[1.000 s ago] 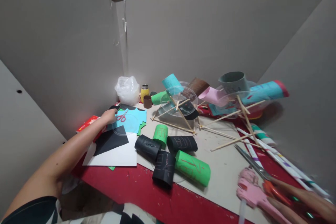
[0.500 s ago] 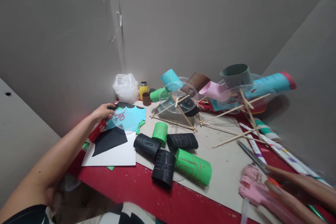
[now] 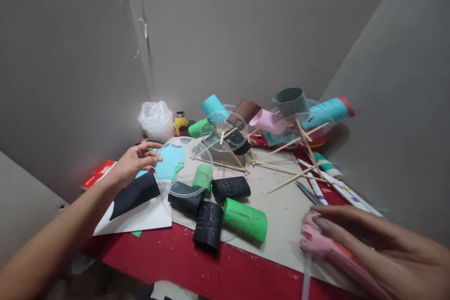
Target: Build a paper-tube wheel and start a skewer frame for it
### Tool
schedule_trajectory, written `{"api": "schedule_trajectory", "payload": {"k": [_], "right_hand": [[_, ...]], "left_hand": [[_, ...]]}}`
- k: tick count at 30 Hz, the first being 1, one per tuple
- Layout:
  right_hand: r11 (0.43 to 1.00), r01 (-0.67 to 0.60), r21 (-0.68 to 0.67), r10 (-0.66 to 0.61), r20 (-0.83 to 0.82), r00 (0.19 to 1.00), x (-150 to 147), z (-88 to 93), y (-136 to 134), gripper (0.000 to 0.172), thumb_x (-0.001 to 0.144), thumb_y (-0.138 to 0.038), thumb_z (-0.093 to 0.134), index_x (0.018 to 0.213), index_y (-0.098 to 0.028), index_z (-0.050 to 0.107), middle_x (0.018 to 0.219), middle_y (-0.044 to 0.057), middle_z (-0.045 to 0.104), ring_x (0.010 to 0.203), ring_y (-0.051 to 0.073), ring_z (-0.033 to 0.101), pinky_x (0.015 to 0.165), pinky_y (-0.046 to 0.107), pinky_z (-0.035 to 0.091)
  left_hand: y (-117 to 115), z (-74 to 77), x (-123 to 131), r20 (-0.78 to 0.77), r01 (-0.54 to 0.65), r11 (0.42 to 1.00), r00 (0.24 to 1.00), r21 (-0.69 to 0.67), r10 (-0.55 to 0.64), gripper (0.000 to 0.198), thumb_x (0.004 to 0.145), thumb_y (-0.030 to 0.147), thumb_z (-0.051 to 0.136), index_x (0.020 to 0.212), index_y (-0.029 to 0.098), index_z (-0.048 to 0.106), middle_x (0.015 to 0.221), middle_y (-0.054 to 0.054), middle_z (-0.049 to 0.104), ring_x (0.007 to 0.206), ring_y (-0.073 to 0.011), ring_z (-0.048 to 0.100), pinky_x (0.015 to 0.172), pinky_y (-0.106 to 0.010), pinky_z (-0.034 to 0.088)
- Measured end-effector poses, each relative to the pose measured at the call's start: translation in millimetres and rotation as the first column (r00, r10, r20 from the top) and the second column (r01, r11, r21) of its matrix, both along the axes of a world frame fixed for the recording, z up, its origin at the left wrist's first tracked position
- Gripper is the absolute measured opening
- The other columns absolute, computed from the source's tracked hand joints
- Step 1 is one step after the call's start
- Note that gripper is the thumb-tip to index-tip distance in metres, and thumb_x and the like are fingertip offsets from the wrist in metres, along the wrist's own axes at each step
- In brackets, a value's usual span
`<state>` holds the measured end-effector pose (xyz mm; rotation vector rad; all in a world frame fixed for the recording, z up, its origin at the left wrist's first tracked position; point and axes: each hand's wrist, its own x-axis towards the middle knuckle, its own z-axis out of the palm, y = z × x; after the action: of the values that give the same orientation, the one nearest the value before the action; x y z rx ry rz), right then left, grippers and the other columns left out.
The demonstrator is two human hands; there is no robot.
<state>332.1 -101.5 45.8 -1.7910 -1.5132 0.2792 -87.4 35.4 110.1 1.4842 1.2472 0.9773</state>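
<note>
My left hand (image 3: pixel 140 161) pinches the near-left rim of a round clear plastic lid (image 3: pixel 186 164), which is tilted above the table. Through it show light-blue paper (image 3: pixel 170 161) and a green paper roll (image 3: pixel 202 178). My right hand (image 3: pixel 372 239) hovers at the right with its fingers stretched out and nothing visibly held. Under it lie a pink glue gun (image 3: pixel 316 241) with a glue stick hanging out and the blades of scissors (image 3: pixel 306 192), their handles mostly hidden. Black paper rolls (image 3: pixel 208 225) and a green roll (image 3: pixel 246 220) rest near the front edge.
Behind stands a wheel-like model of bamboo sticks (image 3: pixel 228 145), clear discs and coloured paper rolls. A plastic bag (image 3: pixel 156 119) and yellow bottle (image 3: pixel 180 122) are at the back left. Markers (image 3: pixel 346 192) lie right; black paper (image 3: pixel 137 194) and a red box (image 3: pixel 98 173) left.
My left hand has raised the clear lid off the paper pile and carried it right. My right hand has shifted left over the glue gun. The view has turned slightly right.
</note>
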Motion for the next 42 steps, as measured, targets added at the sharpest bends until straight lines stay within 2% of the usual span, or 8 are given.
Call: {"api": "schedule_trajectory", "payload": {"k": [2, 4, 14, 19, 24, 32, 38, 42], "right_hand": [[0.994, -0.077, -0.077, 0.057, -0.233, 0.971, -15.8, 13.4, 0.0, 0.023, 0.068, -0.048, 0.073, 0.081, -0.029, 0.077, 0.087, 0.009, 0.075, 0.07, 0.026, 0.07, 0.06, 0.028, 0.059], [0.984, -0.135, -0.113, 0.085, -0.362, 0.928, -29.4, 22.4, 1.2, 0.027, 0.065, -0.047, 0.077, 0.084, -0.027, 0.077, 0.087, 0.008, 0.074, 0.069, 0.025, 0.069, 0.058, 0.028, 0.058], [0.926, -0.37, -0.075, 0.279, -0.524, 0.805, -57.3, 26.0, 17.5, 0.037, 0.073, -0.052, 0.072, 0.093, -0.021, 0.073, 0.069, 0.003, 0.061, 0.056, 0.014, 0.056, 0.043, 0.022, 0.044], [0.896, -0.425, -0.131, 0.245, -0.651, 0.718, -59.9, 25.0, 27.1, 0.05, 0.078, -0.057, 0.067, 0.111, -0.019, 0.065, 0.062, -0.002, 0.05, 0.052, 0.012, 0.054, 0.036, 0.018, 0.032], [0.897, -0.388, -0.211, 0.157, -0.669, 0.726, -64.0, 25.9, 39.0, 0.057, 0.08, -0.057, 0.062, 0.12, -0.016, 0.059, 0.064, -0.001, 0.052, 0.051, 0.011, 0.052, 0.033, 0.017, 0.026], [0.882, -0.395, -0.257, 0.164, -0.618, 0.769, -74.5, 31.5, 60.4, 0.05, 0.07, -0.059, 0.067, 0.096, -0.016, 0.064, 0.057, -0.002, 0.054, 0.046, 0.011, 0.05, 0.039, 0.022, 0.04], [0.884, -0.414, -0.218, 0.189, -0.642, 0.743, -78.7, 25.3, 66.2, 0.059, 0.075, -0.051, 0.065, 0.12, -0.015, 0.055, 0.054, -0.007, 0.047, 0.048, 0.011, 0.05, 0.043, 0.021, 0.038], [0.872, -0.424, -0.246, 0.187, -0.632, 0.752, -81.9, 22.3, 66.7, 0.057, 0.077, -0.05, 0.063, 0.12, -0.014, 0.055, 0.055, -0.007, 0.046, 0.047, 0.01, 0.047, 0.042, 0.021, 0.034]], "left_hand": [[-7.4, -2.2, 11.3, 0.021, 0.063, 0.998, 0.998, -0.001, -0.063, 0.041, 0.07, 0.024, 0.072, 0.11, 0.02, 0.063, 0.083, -0.002, 0.067, 0.071, -0.0113, 0.058, 0.06, -0.022, 0.049], [-14.3, -4.2, 21.5, 0.037, 0.121, 0.993, 0.992, 0.004, -0.121, 0.039, 0.071, 0.024, 0.072, 0.109, 0.021, 0.063, 0.082, -0.001, 0.067, 0.068, -0.0104, 0.056, 0.059, -0.022, 0.048], [-26.9, -21.0, 56.8, 0.139, 0.282, 0.958, 0.951, -0.041, -0.274, 0.039, 0.074, 0.029, 0.074, 0.11, 0.019, 0.063, 0.082, -0.003, 0.068, 0.066, -0.0116, 0.057, 0.059, -0.023, 0.048], [-17.4, -30.8, 61.3, 0.185, 0.285, 0.955, 0.946, -0.081, -0.267, 0.038, 0.074, 0.027, 0.075, 0.11, 0.019, 0.062, 0.082, -0.002, 0.068, 0.065, -0.0093, 0.057, 0.059, -0.02, 0.048], [-7.4, -37.1, 62.8, 0.22, 0.318, 0.933, 0.935, -0.169, -0.278, 0.04, 0.073, 0.028, 0.076, 0.109, 0.02, 0.062, 0.083, -0.001, 0.068, 0.063, -0.008, 0.056, 0.059, -0.02, 0.048], [4.7, -41.1, 73.8, 0.195, 0.277, 0.924, 0.953, -0.261, -0.231, 0.044, 0.064, 0.031, 0.08, 0.103, 0.017, 0.064, 0.077, -0.001, 0.067, 0.057, -0.009, 0.056, 0.057, -0.023, 0.047], [9.4, -43.6, 75.8, 0.038, 0.221, 0.956, 0.975, -0.192, -0.217, 0.04, 0.065, 0.037, 0.077, 0.097, 0.016, 0.066, 0.069, 0.002, 0.062, 0.055, -0.0087, 0.052, 0.057, -0.023, 0.044], [9.8, -45.2, 76.7, -0.041, 0.226, 0.958, 0.971, -0.178, -0.237, 0.038, 0.068, 0.04, 0.074, 0.097, 0.016, 0.067, 0.067, 0.002, 0.061, 0.055, -0.0103, 0.052, 0.056, -0.024, 0.043]]}}
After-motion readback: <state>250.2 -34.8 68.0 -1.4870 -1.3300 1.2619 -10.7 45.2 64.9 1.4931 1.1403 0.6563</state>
